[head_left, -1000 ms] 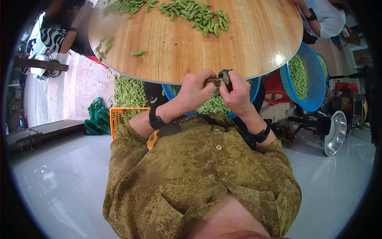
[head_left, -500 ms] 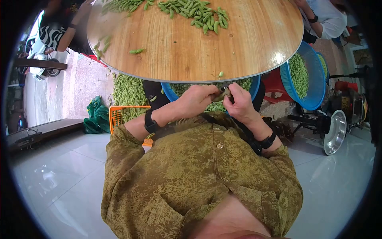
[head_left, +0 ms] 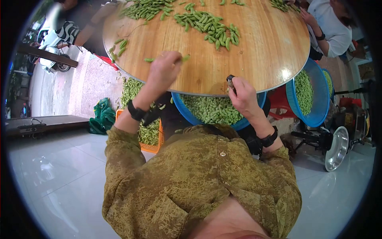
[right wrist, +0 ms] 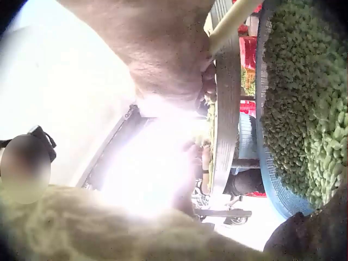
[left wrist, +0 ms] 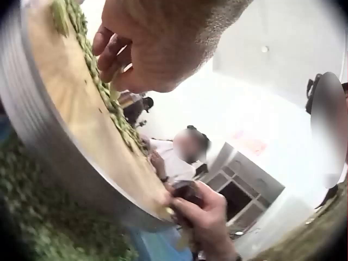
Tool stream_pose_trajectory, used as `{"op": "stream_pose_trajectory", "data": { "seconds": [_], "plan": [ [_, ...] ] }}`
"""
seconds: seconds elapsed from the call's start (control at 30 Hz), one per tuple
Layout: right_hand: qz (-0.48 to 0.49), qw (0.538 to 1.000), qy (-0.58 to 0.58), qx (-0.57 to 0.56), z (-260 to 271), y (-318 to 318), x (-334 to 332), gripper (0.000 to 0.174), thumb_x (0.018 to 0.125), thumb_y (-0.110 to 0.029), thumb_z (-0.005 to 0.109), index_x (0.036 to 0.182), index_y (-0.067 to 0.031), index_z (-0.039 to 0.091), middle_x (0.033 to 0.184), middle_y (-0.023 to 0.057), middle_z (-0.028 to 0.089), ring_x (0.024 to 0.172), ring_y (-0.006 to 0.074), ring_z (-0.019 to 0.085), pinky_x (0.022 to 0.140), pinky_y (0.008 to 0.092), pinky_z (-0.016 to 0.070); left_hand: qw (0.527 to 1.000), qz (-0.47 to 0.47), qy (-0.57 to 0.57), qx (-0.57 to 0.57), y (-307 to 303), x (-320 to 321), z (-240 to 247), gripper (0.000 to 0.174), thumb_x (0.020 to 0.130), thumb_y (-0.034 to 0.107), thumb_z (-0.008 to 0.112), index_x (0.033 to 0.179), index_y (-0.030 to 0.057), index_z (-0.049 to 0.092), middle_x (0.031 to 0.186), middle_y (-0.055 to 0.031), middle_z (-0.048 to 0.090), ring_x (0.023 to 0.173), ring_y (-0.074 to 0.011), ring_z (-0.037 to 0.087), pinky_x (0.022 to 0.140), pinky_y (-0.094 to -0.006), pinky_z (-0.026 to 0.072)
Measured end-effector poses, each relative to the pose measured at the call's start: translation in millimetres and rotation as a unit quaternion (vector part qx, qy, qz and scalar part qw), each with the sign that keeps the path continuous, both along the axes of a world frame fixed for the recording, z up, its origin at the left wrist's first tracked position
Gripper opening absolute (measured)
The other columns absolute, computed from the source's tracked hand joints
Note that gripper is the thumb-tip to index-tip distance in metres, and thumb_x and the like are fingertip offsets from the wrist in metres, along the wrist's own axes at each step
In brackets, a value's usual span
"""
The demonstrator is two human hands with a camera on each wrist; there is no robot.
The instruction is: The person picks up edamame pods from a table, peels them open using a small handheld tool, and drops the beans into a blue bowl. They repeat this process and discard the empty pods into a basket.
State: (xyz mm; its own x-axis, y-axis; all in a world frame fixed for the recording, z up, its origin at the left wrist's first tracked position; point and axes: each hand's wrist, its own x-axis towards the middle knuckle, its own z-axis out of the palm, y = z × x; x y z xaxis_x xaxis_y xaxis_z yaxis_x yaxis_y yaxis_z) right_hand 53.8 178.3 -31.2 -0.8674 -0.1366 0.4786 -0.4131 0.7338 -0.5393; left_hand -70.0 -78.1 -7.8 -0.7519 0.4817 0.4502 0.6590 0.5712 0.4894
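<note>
My left hand (head_left: 165, 71) is over the round wooden table, fingers bent. A blurred green bean pod (head_left: 186, 58) shows at its fingertips; in the left wrist view a pale green bit (left wrist: 114, 86) lies between thumb and fingers. Another pod (head_left: 149, 60) pokes out beside this hand on the tabletop. At the near table edge my right hand (head_left: 243, 95) pinches a small black thing (head_left: 230, 77) with a brownish part below it; its kind is unclear. Under that edge stands a blue basket (head_left: 179, 110) of shelled green beans (head_left: 211, 107).
Piles of pods (head_left: 209, 26) lie across the table (head_left: 262, 59). An orange crate (head_left: 160, 135) of pods or husks is low left. Another blue basket (head_left: 316, 107) of beans and a metal bowl (head_left: 336, 149) stand right. People sit at both far sides.
My hands were together at the table edge over the basket. The left hand has moved away, left and forward over the table; the right stays near the edge. The head view has shifted.
</note>
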Motion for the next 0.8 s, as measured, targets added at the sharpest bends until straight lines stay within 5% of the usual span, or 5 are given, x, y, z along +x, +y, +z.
{"op": "stream_pose_trajectory", "data": {
  "seconds": [0.1,0.43,0.63,0.73,0.8],
  "plan": [
    [0.044,0.996,-0.009,0.072,11,-3,1,0.02,0.073,-0.002,0.061,0.091,-0.0023,0.051,0.081,0.0141,0.051,0.075,0.0335,0.054,0.064,0.0425,0.0455,0.982,0.06,0.023,-0.178,-22,-49,-3,0.011,0.081,0.008,0.057,0.09,0.0016,0.061,0.087,-0.015,0.06,0.09,-0.0321,0.058,0.079,-0.0403,0.046],
    [0.132,0.986,-0.093,0.033,12,-4,30,0.02,0.075,-0.006,0.065,0.084,-0.002,0.048,0.076,0.0138,0.047,0.067,0.0333,0.054,0.059,0.0396,0.045,0.982,0.036,0.105,-0.152,24,-167,-21,0.024,0.082,0.008,0.053,0.102,0.0103,0.066,0.096,-0.0158,0.058,0.094,-0.0345,0.056,0.083,-0.0421,0.045],
    [0.068,0.972,-0.168,-0.15,18,3,28,0.021,0.087,-0.013,0.06,0.103,-0.0001,0.054,0.075,0.0094,0.051,0.06,0.0214,0.051,0.053,0.0293,0.0416,0.967,0.02,0.18,-0.177,35,-136,-14,0.017,0.081,0.008,0.061,0.096,0.0,0.061,0.087,-0.0134,0.058,0.083,-0.0285,0.059,0.073,-0.0362,0.0467],
    [0.055,0.832,-0.305,-0.461,22,-1,17,0.028,0.099,-0.023,0.044,0.112,0.0005,0.052,0.078,-0.0004,0.052,0.059,0.0044,0.045,0.047,0.0181,0.0345,0.935,-0.019,-0.332,0.122,47,-89,-4,0.013,0.084,0.009,0.065,0.09,-0.0021,0.062,0.066,-0.0019,0.059,0.057,-0.0084,0.054,0.052,-0.023,0.0435],
    [0.068,0.807,-0.3,-0.505,13,-1,4,0.028,0.099,-0.022,0.044,0.113,0.0002,0.052,0.078,0.0002,0.053,0.057,0.0046,0.044,0.047,0.0182,0.0344,0.927,-0.065,-0.334,0.159,57,-51,-4,0.015,0.085,0.01,0.065,0.093,-0.0015,0.064,0.068,-0.0011,0.06,0.058,-0.0072,0.054,0.052,-0.0222,0.0429]
  ]
}}
